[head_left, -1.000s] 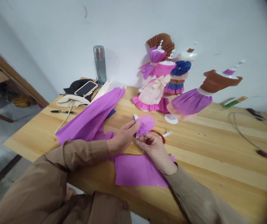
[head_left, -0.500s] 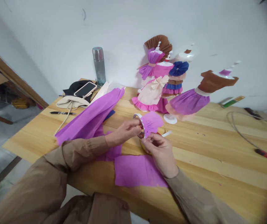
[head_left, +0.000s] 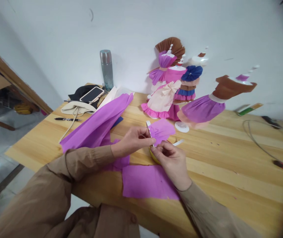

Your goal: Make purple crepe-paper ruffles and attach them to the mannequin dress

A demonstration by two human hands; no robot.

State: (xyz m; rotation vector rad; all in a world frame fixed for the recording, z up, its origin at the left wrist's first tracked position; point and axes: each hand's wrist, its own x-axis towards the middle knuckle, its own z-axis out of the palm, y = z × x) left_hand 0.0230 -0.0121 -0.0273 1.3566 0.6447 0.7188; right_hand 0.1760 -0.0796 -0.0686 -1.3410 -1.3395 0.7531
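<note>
Both hands meet over the wooden table (head_left: 230, 165). My left hand (head_left: 131, 142) pinches a small white tape roll (head_left: 148, 128) at the edge of a gathered purple crepe paper piece (head_left: 161, 129). My right hand (head_left: 172, 160) is closed, its fingertips pinching the lower edge of that same purple piece. Under my right hand a yellow ring-shaped thing (head_left: 153, 156) shows in part. A flat purple paper sheet (head_left: 147, 181) lies just below my hands.
A long purple paper roll (head_left: 99, 124) lies to the left. Several paper-dressed mannequin dolls (head_left: 168, 89) stand at the back, one (head_left: 205, 105) leaning. A flask (head_left: 106, 69), phone (head_left: 91, 94), cloth bag (head_left: 75, 107) and pen (head_left: 67, 119) sit back left. Cable (head_left: 257, 138) lies right.
The tape roll and gathered purple piece have turned between my fingers, and my right hand has crept up closer under them. The red ring seen earlier is now hidden.
</note>
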